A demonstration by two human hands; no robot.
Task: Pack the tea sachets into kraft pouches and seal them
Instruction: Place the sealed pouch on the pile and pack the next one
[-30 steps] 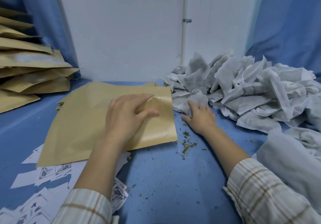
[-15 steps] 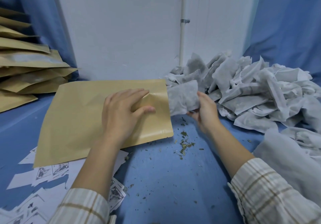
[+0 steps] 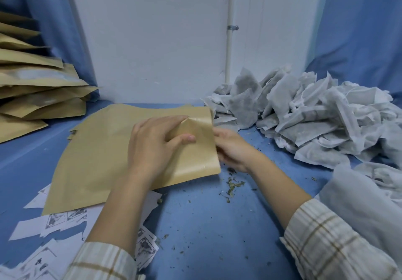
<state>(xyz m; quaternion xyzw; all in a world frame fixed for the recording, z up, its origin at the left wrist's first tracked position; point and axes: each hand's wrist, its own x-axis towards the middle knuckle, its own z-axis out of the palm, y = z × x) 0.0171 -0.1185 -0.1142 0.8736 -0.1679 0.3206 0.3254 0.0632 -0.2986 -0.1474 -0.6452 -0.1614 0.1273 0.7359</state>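
Left hand (image 3: 156, 147) pinching up the top layer of the kraft pouch (image 3: 104, 155) at its open right edge, right hand (image 3: 232, 149) reaching into that opening, fingers hidden so its grasp being impossible to tell, pouch lying flat on the blue table (image 3: 206, 225), heap of tea sachets (image 3: 304, 118) sitting just to the right, stack of pouches (image 3: 32, 88) lying far left.

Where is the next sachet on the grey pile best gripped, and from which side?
A near-edge sachet, pinched by its flat free corner, approached by the right hand from the pouch side: it lies loose on top at the pile's front, apparently unpinned.
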